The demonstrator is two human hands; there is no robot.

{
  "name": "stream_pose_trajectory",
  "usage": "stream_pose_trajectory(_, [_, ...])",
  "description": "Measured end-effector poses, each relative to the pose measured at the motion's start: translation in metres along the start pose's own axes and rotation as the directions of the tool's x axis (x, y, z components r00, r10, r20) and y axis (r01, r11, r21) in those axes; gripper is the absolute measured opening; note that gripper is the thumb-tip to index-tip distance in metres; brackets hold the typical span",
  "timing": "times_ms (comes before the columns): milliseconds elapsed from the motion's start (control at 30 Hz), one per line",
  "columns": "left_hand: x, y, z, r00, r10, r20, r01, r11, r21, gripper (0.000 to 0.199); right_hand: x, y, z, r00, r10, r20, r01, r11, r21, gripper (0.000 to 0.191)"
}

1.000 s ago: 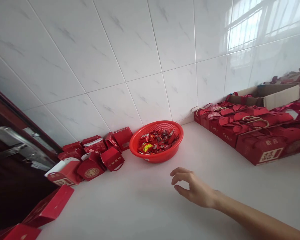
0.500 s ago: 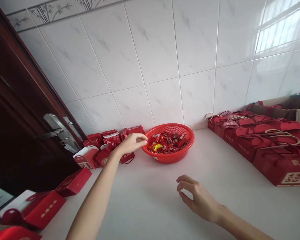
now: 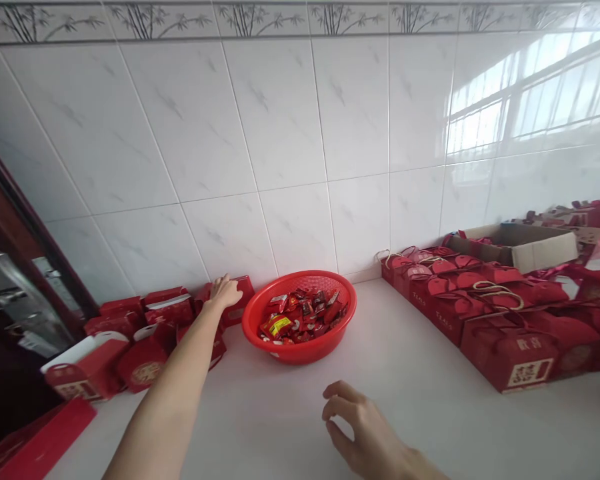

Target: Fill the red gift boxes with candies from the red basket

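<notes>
My left hand [image 3: 224, 291] is stretched out over the red gift boxes by the wall, at the top of a small red box [image 3: 239, 301] left of the basket. Its thumb stands apart from the fingers, and part of the fingers is hidden behind the hand. My right hand [image 3: 357, 427] hovers over the white counter [image 3: 280, 420], fingers loosely curled with a gap to the thumb and nothing between them. Between the hands and the wall sits a red plastic basket [image 3: 300, 353] holding many wrapped candies [image 3: 307, 313].
Closed red gift boxes [image 3: 510, 353] with cord handles stand in rows at the right. An open cardboard box [image 3: 545, 250] is behind them. Open red boxes [image 3: 87, 367] crowd the left, near a dark door [image 3: 0, 373] with a metal handle. A tiled wall [image 3: 290, 133] bounds the back.
The view has turned and levelled, showing more of the right side. My left hand has moved from beside the basket's rim to the box at the wall. My right hand keeps its loose curl.
</notes>
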State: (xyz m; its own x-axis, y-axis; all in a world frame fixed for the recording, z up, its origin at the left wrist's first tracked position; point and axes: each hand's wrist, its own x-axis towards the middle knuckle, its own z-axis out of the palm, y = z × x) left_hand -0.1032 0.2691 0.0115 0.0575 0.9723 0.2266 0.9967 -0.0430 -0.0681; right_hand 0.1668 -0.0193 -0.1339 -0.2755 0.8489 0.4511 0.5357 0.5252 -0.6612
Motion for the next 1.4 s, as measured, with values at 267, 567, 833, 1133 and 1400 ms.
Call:
stream_pose_trajectory(267, [0.015,-0.006,0.001,1.000,0.018,0.023,-0.020,0.997,0.072,0.051,0.000,0.007,0.004,1.000,0.011,0.021,-0.011,1.000,-0.016,0.024])
stream_pose_trajectory(567, [0.001,-0.011,-0.003,1.000,-0.003,0.005,0.003,0.999,0.046,0.055,0.004,0.004,0.001,0.998,0.063,0.029,-0.063,0.998,-0.015,0.023])
stream_pose_trajectory(833, [0.006,-0.010,0.002,0.999,0.000,0.043,-0.003,0.998,0.063,0.053,0.010,0.022,0.016,0.991,0.069,0.117,-0.065,0.997,-0.036,0.025])
stream_pose_trajectory(1133, [0.024,-0.011,0.017,1.000,-0.007,0.029,0.005,0.999,0.052,0.058,0.011,0.034,0.028,0.973,0.157,0.171,-0.142,0.985,-0.101,0.018])
stream_pose_trajectory(1400, [0.031,-0.021,0.022,0.999,0.005,-0.054,-0.004,1.000,0.024,0.056,0.010,0.036,0.029,0.972,0.147,0.182,-0.133,0.987,-0.089,0.017])
